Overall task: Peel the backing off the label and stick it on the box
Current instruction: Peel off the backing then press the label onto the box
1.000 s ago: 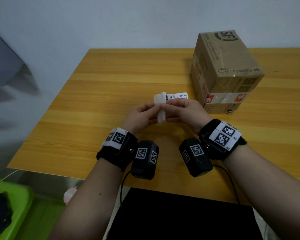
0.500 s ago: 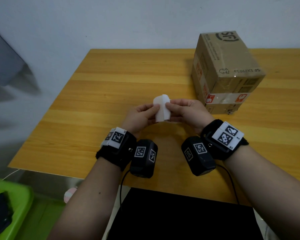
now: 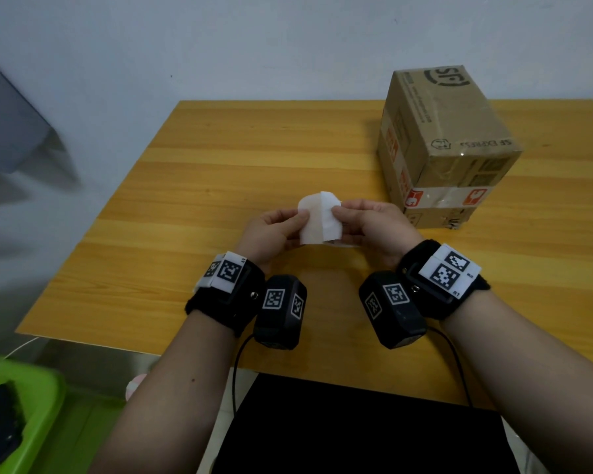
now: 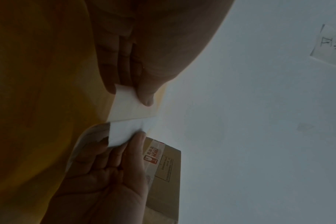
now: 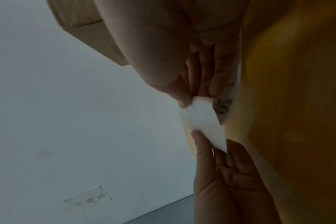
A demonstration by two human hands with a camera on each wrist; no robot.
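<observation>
Both hands hold the label sheet above the wooden table (image 3: 220, 165). My left hand (image 3: 300, 220) pinches the cream backing (image 3: 310, 222) between thumb and fingers. My right hand (image 3: 338, 213) pinches the white label (image 3: 329, 217), whose printed side faces down. In the right wrist view the label's QR code (image 5: 222, 106) shows beside the right fingers. In the left wrist view the backing (image 4: 128, 107) and the label (image 4: 125, 133) meet at a crease between the two thumbs. The taped cardboard box (image 3: 449, 131) stands just behind and to the right of my right hand.
A green bin (image 3: 21, 398) sits on the floor at lower left. A black surface (image 3: 356, 429) lies below the table's front edge. A grey object (image 3: 7, 131) leans on the wall at left. Bare tabletop stretches left of the box.
The sheet has spread wider between the hands as the two layers part. The printed strip that showed past the fingers a second ago is now hidden in the head view.
</observation>
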